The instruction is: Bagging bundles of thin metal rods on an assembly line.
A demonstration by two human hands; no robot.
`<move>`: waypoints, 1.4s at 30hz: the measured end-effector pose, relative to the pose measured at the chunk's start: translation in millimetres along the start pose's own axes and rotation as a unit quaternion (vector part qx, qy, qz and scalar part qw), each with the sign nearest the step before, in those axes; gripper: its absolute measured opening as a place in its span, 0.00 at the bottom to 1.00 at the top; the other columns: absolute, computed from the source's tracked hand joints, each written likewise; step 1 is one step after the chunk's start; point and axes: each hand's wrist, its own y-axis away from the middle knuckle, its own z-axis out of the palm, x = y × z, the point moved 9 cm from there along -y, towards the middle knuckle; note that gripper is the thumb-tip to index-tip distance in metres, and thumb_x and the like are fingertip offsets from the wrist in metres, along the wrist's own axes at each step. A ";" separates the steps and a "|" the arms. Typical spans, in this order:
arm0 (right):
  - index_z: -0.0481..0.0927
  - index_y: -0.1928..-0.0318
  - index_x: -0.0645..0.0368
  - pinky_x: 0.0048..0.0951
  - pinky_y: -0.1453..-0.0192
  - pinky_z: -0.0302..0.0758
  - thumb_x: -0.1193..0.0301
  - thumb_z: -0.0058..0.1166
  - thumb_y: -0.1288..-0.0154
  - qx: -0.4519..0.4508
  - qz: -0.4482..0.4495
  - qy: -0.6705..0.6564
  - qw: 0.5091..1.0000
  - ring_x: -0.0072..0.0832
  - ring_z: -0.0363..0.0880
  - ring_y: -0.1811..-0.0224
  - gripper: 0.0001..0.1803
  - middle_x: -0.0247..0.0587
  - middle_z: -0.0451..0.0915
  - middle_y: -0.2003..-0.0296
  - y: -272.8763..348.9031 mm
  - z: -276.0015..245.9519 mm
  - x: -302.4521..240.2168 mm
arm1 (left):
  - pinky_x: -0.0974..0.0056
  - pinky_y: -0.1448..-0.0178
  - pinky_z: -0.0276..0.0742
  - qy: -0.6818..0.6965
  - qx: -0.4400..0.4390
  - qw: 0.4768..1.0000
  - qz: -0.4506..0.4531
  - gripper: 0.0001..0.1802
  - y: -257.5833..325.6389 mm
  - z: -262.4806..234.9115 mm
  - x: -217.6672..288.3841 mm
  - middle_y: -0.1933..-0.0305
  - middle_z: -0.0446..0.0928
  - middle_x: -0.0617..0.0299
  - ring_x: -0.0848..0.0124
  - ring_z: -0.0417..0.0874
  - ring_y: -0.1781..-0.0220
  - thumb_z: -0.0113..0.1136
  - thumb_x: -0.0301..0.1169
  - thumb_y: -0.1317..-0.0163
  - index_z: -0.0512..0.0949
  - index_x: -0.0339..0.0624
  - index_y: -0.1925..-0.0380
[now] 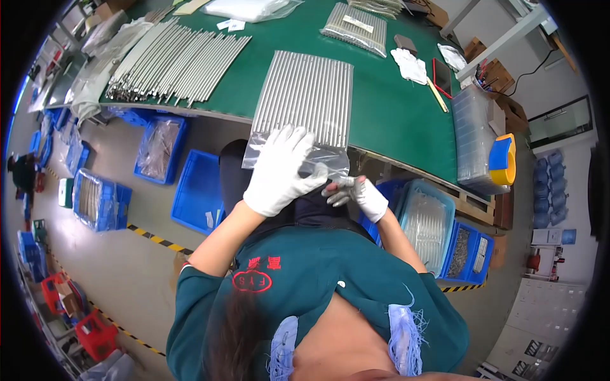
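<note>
A clear plastic bag (330, 155) holds a flat row of silvery metal rods (305, 95) and lies at the front edge of the green table. Its loose end hangs over the edge toward me. My left hand (278, 174), in a white glove, rests on this end with its fingers stretched out over the plastic and the rod ends. Beside the bag's lower right corner is my right hand (361, 195), also gloved but with bare fingertips. Its fingers are curled, and thumb and forefinger pinch the edge of the bag.
Many loose rods (178, 63) lie at the left of the table. A bagged rod bundle (354, 28) sits at the back. To the right are white cloths (410, 66), a clear plastic box (473, 136) and a yellow-blue tape dispenser (502, 160). Blue bins (198, 190) stand below.
</note>
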 end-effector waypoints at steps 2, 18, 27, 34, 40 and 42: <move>0.71 0.49 0.70 0.33 0.54 0.76 0.24 0.21 0.53 0.003 -0.018 -0.038 0.999 0.38 0.79 0.58 0.58 0.54 0.77 0.55 -6.8 -2.4 -8.2 | 0.65 0.66 0.74 0.126 -0.001 0.989 -0.081 0.19 25.5 -25.6 -11.1 0.74 0.77 0.61 0.66 0.77 0.75 0.64 0.31 0.52 0.78 0.41 0.57; 0.81 0.57 0.56 0.32 0.53 0.74 0.57 0.39 0.31 0.125 -0.071 0.314 0.938 0.37 0.80 0.60 0.20 0.46 0.81 0.62 -19.3 -8.9 -54.3 | 0.68 0.55 0.73 0.336 -0.115 0.843 -0.403 0.21 82.5 38.6 -122.7 0.59 0.79 0.52 0.68 0.80 0.60 0.41 0.38 0.32 0.70 0.45 0.42; 0.74 0.73 0.57 0.33 0.56 0.71 0.66 0.69 0.64 0.318 -0.319 0.571 0.687 0.35 0.76 0.68 0.18 0.38 0.76 0.73 5.2 -4.9 -147.4 | 0.68 0.58 0.75 0.270 -0.104 0.839 -0.460 0.21 90.0 40.2 -114.7 0.60 0.80 0.52 0.66 0.82 0.63 0.37 0.32 0.33 0.70 0.42 0.43; 0.77 0.64 0.56 0.40 0.39 0.63 0.60 0.68 0.63 0.292 -0.299 0.588 0.693 0.39 0.75 0.55 0.24 0.38 0.78 0.63 -1.9 -13.1 -133.9 | 0.69 0.55 0.76 0.312 -0.031 0.848 -0.427 0.20 100.5 49.3 -123.9 0.58 0.80 0.54 0.69 0.82 0.60 0.36 0.33 0.32 0.71 0.40 0.45; 0.77 0.61 0.56 0.42 0.38 0.64 0.69 0.64 0.56 0.294 -0.315 0.555 0.712 0.37 0.77 0.52 0.18 0.39 0.80 0.63 -2.5 -22.5 -126.3 | 0.69 0.54 0.75 0.372 0.002 0.791 -0.485 0.19 97.0 49.1 -112.1 0.59 0.80 0.55 0.70 0.81 0.58 0.40 0.32 0.33 0.72 0.41 0.45; 0.77 0.61 0.56 0.42 0.38 0.65 0.70 0.63 0.57 0.303 -0.323 0.556 0.703 0.38 0.76 0.51 0.18 0.39 0.79 0.63 -1.4 -22.1 -127.1 | 0.70 0.54 0.75 0.399 0.026 0.777 -0.486 0.19 103.9 54.5 -116.3 0.59 0.80 0.56 0.71 0.81 0.59 0.41 0.32 0.34 0.72 0.42 0.45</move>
